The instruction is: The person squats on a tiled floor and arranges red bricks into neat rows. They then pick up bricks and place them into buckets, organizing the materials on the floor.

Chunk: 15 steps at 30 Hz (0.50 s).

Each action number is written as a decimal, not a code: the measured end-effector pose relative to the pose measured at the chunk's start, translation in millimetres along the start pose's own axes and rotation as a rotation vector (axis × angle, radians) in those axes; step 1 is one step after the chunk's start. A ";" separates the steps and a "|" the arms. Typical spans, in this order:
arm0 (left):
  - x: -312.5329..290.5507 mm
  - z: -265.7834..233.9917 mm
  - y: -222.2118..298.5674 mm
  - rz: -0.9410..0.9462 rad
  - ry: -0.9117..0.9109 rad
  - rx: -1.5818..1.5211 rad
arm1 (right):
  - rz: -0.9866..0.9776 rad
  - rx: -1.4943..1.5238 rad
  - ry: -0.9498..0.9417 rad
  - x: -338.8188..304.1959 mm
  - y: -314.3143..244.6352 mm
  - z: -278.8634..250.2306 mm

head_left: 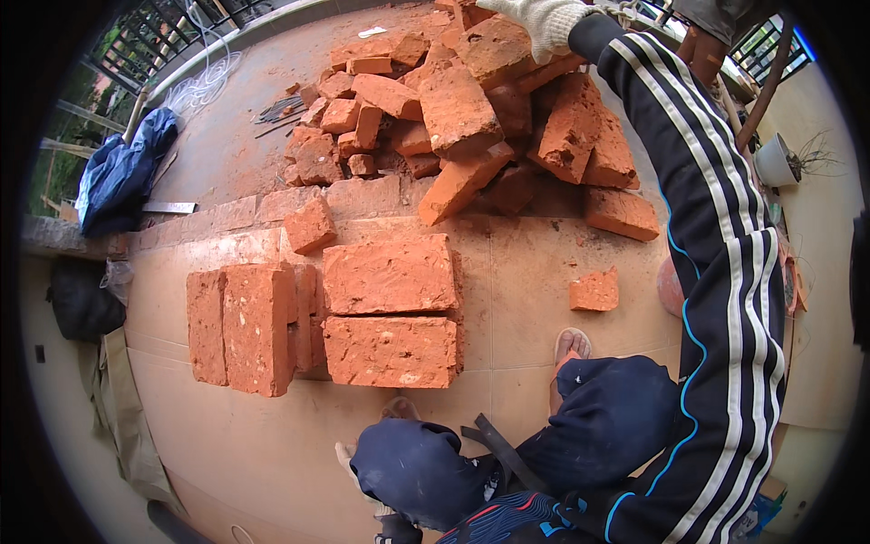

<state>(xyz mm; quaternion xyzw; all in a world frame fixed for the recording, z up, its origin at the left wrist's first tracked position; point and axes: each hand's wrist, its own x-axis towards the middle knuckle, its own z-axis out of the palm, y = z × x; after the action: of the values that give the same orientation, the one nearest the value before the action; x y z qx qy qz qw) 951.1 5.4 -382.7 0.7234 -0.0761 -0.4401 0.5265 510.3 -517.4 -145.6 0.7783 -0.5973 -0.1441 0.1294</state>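
Nearest, just this side of a block-shaped stack of orange-red clay bricks (340, 344), the left hand, in an off-white knitted glove (346, 458), hangs beside the knee; the leg hides most of it, so its grip cannot be told. Two sandalled feet stand on the beige tiled floor (526, 272), one close to the stack's near edge, one to its right.

On the stack's top, two bricks lie crosswise, long axes running left to right, one behind the other; at its left end, two more lie side by side, long axes pointing away from the person. One broken brick chunk (594, 290) lies right of the stack; one blocky brick piece (310, 227) sits just behind it.

Beyond the stack and to its right rises a loose heap of orange-red bricks (458, 109), pointing every way, too overlapped to count. At the heap's far top, the right hand (541, 25), likewise gloved, stretches out; its fingers are cut off, so whether it holds anything cannot be told.
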 end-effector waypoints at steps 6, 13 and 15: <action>-60.0 18.5 1.2 0.278 0.088 0.314 | -0.152 0.114 -0.099 48.7 42.8 26.6; -105.2 -8.8 -24.7 0.394 0.279 0.051 | -0.301 -0.002 0.088 3.4 15.8 6.3; -120.4 -4.2 -18.6 0.417 0.368 0.164 | -0.318 0.000 0.099 -14.6 16.6 11.5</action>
<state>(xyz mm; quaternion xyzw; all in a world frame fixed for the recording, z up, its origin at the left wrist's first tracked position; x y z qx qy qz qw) 875.2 85.5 -330.8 0.8000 -0.1618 -0.1762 0.5502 487.5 -507.9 -149.0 0.8693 -0.4593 -0.1241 0.1343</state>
